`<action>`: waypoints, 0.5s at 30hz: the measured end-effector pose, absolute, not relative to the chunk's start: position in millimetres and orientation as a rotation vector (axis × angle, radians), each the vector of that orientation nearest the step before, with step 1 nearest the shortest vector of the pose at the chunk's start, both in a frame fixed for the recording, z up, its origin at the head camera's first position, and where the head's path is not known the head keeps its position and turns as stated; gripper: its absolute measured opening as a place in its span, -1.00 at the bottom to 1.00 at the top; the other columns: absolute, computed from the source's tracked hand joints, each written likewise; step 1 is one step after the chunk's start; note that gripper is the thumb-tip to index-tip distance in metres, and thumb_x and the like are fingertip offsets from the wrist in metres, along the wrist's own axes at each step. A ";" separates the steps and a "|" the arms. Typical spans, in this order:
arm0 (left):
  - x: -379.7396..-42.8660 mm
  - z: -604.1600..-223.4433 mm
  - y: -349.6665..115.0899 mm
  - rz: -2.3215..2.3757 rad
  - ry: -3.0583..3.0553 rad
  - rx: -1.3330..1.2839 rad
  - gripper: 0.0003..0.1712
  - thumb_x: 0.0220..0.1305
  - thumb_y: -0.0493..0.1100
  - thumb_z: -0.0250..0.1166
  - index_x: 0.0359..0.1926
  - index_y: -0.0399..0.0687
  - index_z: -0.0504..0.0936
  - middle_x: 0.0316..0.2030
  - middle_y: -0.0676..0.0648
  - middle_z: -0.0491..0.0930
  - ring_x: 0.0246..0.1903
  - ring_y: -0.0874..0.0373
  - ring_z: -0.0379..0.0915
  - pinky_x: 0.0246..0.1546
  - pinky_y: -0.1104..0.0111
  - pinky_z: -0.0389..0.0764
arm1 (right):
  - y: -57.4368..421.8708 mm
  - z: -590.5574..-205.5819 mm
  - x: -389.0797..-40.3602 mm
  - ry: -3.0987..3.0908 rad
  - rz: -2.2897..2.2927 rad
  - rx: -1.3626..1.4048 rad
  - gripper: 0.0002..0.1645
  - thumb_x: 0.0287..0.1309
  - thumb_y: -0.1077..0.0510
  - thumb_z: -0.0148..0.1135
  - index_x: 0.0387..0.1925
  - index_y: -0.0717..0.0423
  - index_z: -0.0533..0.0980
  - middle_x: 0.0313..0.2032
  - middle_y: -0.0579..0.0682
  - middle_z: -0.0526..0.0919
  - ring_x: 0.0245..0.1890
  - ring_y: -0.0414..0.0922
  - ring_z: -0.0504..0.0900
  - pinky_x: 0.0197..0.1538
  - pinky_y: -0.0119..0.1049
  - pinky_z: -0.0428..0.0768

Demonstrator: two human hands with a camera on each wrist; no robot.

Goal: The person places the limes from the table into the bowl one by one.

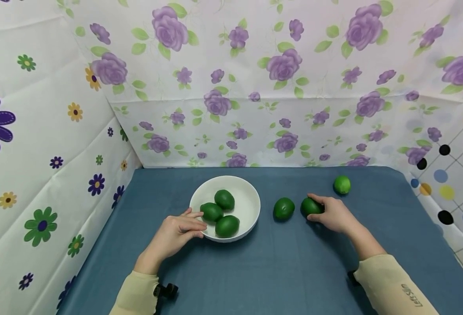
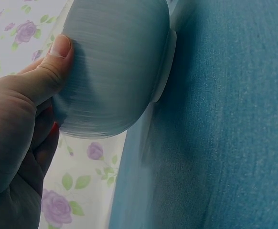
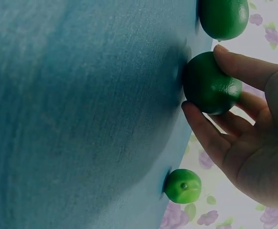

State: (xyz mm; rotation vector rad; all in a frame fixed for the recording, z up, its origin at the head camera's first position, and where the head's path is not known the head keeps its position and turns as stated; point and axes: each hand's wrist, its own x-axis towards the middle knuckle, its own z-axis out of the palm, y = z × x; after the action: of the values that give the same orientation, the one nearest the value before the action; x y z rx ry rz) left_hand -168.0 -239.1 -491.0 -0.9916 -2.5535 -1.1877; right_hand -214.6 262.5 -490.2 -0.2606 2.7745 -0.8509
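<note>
In the head view my left hand [image 1: 178, 232] pinches the near-left rim of a white bowl [image 1: 249, 205]. The thumb [image 2: 60, 62] lies against the bowl's outer wall in the left wrist view, the other fingers partly hidden behind it. Inside the bowl are three dark green limes [image 1: 224, 199]. On the right, my right hand [image 1: 335, 214] grips another dark green lime [image 3: 210, 83] between thumb and fingers, low over the cloth. Just left of that one lies a further dark green lime [image 1: 284, 209], apart from the bowl.
A smaller, brighter green lime [image 1: 341, 185] sits behind the right hand. Blue cloth [image 1: 255, 275] covers the table. A floral curtain [image 1: 247, 87] hangs along the back, with patterned sheets at the left [image 1: 58, 183] and right [image 1: 452, 188].
</note>
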 end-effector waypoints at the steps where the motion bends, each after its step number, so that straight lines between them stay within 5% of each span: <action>1: -167.5 -491.2 -239.1 -1.188 -2.555 -0.990 -0.73 0.12 -0.26 0.63 -0.10 -0.10 0.92 -0.14 0.15 0.84 0.22 -0.07 0.67 0.59 0.13 0.30 | 262.4 -490.3 -214.3 2.772 -0.848 -0.262 -0.04 0.37 0.00 0.50 0.64 0.12 0.27 0.42 0.48 0.43 0.22 0.38 0.59 0.02 0.18 0.72; 15: -167.5 -490.8 -239.4 -1.192 -2.556 -0.987 -0.73 0.12 -0.26 0.64 -0.10 -0.11 0.91 -0.13 0.14 0.84 0.23 -0.06 0.67 0.60 0.09 0.30 | 262.5 -492.9 -214.6 2.794 -0.818 -0.242 -0.02 0.44 -0.15 0.41 0.64 0.19 0.25 0.39 0.49 0.45 0.24 0.41 0.57 0.08 0.30 0.68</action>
State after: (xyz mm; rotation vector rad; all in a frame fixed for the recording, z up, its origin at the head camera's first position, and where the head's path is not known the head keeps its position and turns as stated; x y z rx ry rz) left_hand -167.5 -239.4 -490.8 -0.9871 -2.5565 -1.1917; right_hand -214.6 262.5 -492.9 -0.2421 2.7939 -0.8182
